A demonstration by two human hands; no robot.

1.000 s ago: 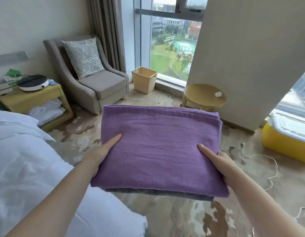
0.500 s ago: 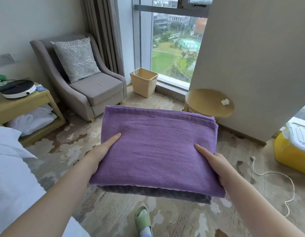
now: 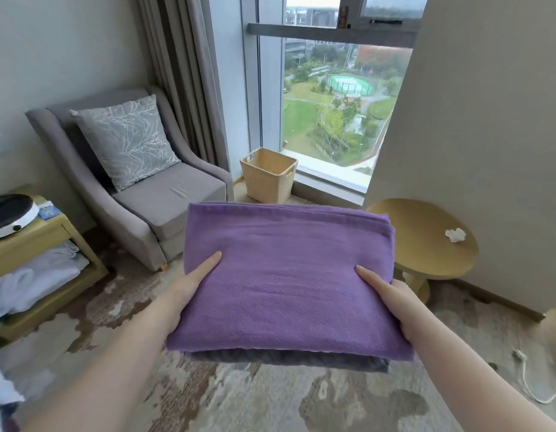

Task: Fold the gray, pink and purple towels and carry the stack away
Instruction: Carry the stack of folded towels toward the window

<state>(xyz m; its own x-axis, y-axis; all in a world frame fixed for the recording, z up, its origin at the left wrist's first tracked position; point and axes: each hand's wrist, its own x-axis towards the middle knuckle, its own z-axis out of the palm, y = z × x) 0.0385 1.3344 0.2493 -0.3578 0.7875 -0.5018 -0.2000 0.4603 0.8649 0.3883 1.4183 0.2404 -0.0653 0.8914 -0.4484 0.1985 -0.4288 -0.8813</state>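
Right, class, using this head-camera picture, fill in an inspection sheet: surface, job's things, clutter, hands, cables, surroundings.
Surface: patterned carpet; stack held above it.
Job's things: purple towel on top, gray towel beneath; pink towel not visible.
Clutter: crumpled white scrap on the round table; white linen in the bedside shelf.
Hands: left hand and right hand each grip a side of the stack, thumbs on top.
Cables: white cable on the floor, right.
Surroundings: gray armchair with cushion, wicker basket, window.
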